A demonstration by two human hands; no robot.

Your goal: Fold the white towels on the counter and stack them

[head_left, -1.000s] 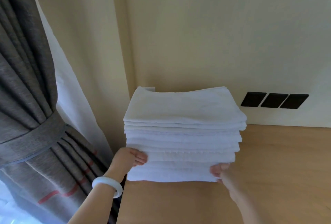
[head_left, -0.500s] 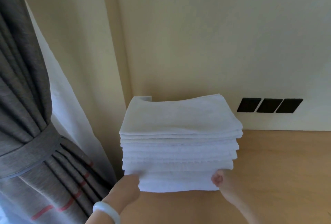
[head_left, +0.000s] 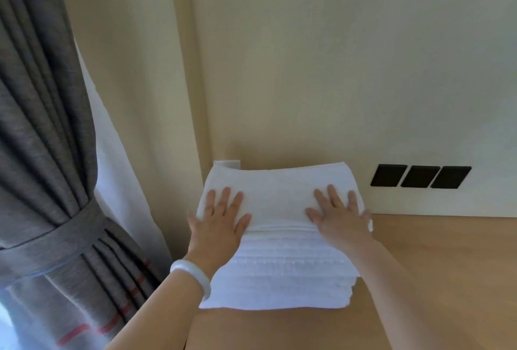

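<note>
A tall stack of folded white towels (head_left: 279, 271) stands on the wooden counter (head_left: 436, 279), pushed into the corner against the wall. My left hand (head_left: 219, 219) lies flat on the top towel at its left front, fingers spread and straight. My right hand (head_left: 337, 215) lies flat on the top towel at its right front, fingers spread too. Both palms press down on the stack. A white bangle (head_left: 193, 275) sits on my left wrist.
A grey curtain (head_left: 42, 181) tied back with a band hangs at the left, with white sheer fabric behind it. Three black wall switches (head_left: 419, 176) sit on the wall right of the stack. Bare counter stretches to the right and front.
Both hands have left the lower front corners of the stack and moved up onto its top, now lying flat. The view has shifted slightly.
</note>
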